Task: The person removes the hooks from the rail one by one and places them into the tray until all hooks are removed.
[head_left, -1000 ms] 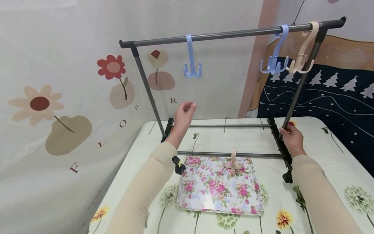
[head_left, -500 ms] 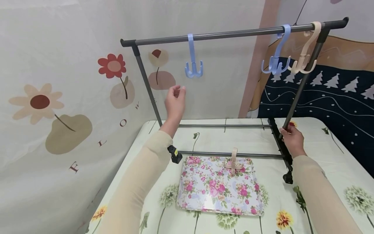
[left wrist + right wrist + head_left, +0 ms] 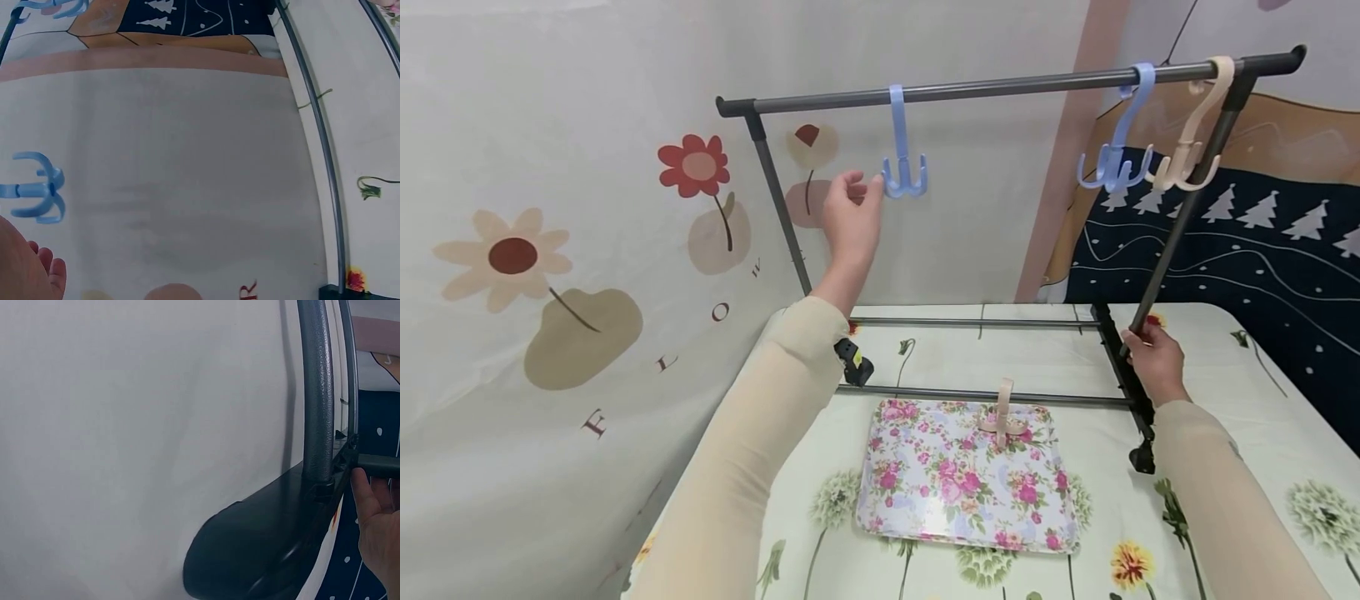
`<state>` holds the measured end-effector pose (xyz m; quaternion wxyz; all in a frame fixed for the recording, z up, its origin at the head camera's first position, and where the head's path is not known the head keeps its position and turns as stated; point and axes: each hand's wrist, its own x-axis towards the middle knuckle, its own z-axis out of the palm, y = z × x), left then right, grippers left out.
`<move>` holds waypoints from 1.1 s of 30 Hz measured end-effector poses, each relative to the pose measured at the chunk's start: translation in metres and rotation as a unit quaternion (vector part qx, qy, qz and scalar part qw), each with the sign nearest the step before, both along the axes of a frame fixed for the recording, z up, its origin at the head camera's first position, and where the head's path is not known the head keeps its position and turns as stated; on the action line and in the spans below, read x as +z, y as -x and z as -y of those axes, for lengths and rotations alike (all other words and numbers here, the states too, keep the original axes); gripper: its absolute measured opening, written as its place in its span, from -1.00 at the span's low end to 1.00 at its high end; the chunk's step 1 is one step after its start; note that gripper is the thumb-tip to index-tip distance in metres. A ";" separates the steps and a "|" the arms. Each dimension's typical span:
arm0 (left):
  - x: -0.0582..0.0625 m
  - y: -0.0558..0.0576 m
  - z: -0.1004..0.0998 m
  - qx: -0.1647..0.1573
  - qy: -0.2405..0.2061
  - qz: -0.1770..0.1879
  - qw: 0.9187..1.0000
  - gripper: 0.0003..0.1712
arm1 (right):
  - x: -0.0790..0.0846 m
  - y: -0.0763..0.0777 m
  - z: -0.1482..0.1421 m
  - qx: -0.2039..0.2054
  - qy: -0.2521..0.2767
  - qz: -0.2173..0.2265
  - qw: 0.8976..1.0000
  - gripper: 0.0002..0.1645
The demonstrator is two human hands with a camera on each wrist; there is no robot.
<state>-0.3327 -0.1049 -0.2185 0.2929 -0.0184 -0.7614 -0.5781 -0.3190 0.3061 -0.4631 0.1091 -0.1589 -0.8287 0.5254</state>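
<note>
Since the earlier frames, the left hand [image 3: 852,229] has climbed from low over the stand, and we now find it up beside the left blue hook [image 3: 901,143], while the right hand [image 3: 1157,362] remains at the foot of the right post [image 3: 1183,212]. The left fingers are loosely bent with the thumb toward the hook's lower prongs; we see them around nothing, and we cannot tell whether the thumb tip touches the nearest prong. The right fingers and thumb close on the post just above the black base rail [image 3: 1141,417]. The left blue hook hangs upright from the top bar [image 3: 1000,88], nearer the left post [image 3: 777,192] than the right. At the bar's right end we see a second blue hook [image 3: 1111,167] and a beige hook [image 3: 1183,162] hanging close together. Below, the rear lower bar [image 3: 955,322] and front lower bar [image 3: 940,393] run across the stand. In front of them a floral tray [image 3: 955,479] lies flat on the flower-printed cloth [image 3: 1240,467], and another beige hook [image 3: 1002,423] rests near its far edge, right of centre. Behind, we see a pale flowered curtain [image 3: 587,125] and dark fabric with white trees [image 3: 1262,275].
</note>
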 end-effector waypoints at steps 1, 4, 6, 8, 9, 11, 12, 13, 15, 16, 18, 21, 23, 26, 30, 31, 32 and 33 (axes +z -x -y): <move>0.003 0.000 -0.002 0.000 -0.001 0.000 1.000 -0.55 | 0.000 0.000 -0.001 0.000 -0.001 0.001 1.000 -0.39; 0.012 0.000 -0.010 -0.001 -0.006 -0.001 1.000 -0.55 | -0.001 0.001 -0.002 -0.001 -0.007 0.004 1.000 -0.38; 0.016 0.000 -0.014 -0.002 -0.008 -0.004 1.000 -0.55 | -0.002 0.002 -0.002 -0.003 -0.009 0.005 1.000 -0.38; 0.021 0.000 -0.019 -0.002 -0.012 -0.009 1.000 -0.55 | -0.002 0.002 -0.002 -0.004 -0.008 0.006 1.000 -0.38; 0.023 0.000 -0.021 0.000 -0.014 -0.012 1.000 -0.55 | -0.002 0.001 -0.002 -0.003 -0.008 0.005 1.000 -0.39; 0.027 0.000 -0.026 0.007 -0.016 -0.015 1.000 -0.55 | -0.002 0.001 -0.001 -0.004 -0.005 0.005 1.000 -0.40; 0.029 0.000 -0.028 0.012 -0.016 -0.017 1.000 -0.55 | -0.002 0.001 -0.001 -0.004 -0.004 0.004 1.000 -0.40; 0.031 0.000 -0.030 0.017 -0.018 -0.018 1.000 -0.55 | -0.001 0.001 -0.001 -0.005 -0.004 0.005 1.000 -0.41; 0.035 0.000 -0.034 0.029 -0.023 -0.021 0.999 -0.56 | -0.001 0.000 0.001 -0.006 -0.004 0.004 1.000 -0.42; 0.037 0.000 -0.036 0.035 -0.026 -0.020 0.999 -0.56 | 0.000 0.000 0.001 -0.008 -0.004 0.004 1.000 -0.43; 0.041 0.000 -0.040 0.045 -0.034 -0.020 0.998 -0.57 | 0.000 0.000 0.001 -0.010 -0.005 0.002 1.000 -0.43; 0.047 0.001 -0.044 0.056 -0.046 -0.018 0.997 -0.57 | 0.000 0.000 0.001 -0.010 -0.006 0.001 1.000 -0.43; 0.051 0.002 -0.047 0.062 -0.050 -0.015 0.997 -0.58 | -0.001 0.000 0.001 -0.010 -0.005 0.000 1.000 -0.43; 0.055 0.004 -0.050 0.075 -0.051 -0.012 0.996 -0.59 | -0.002 0.000 0.000 -0.007 -0.002 0.002 1.000 -0.43; 0.060 0.006 -0.054 0.092 -0.047 -0.001 0.995 -0.60 | -0.002 0.002 -0.001 -0.002 -0.001 0.003 1.000 -0.42; 0.061 0.007 -0.054 0.095 -0.046 0.001 0.994 -0.60 | -0.003 0.002 -0.002 -0.001 -0.002 0.003 1.000 -0.41; 0.061 0.008 -0.055 0.097 -0.045 0.004 0.994 -0.60 | -0.003 0.003 -0.003 0.000 -0.003 0.004 1.000 -0.41; 0.062 0.009 -0.055 0.097 -0.045 0.007 0.994 -0.59 | -0.003 0.003 -0.003 0.001 -0.004 0.004 1.000 -0.40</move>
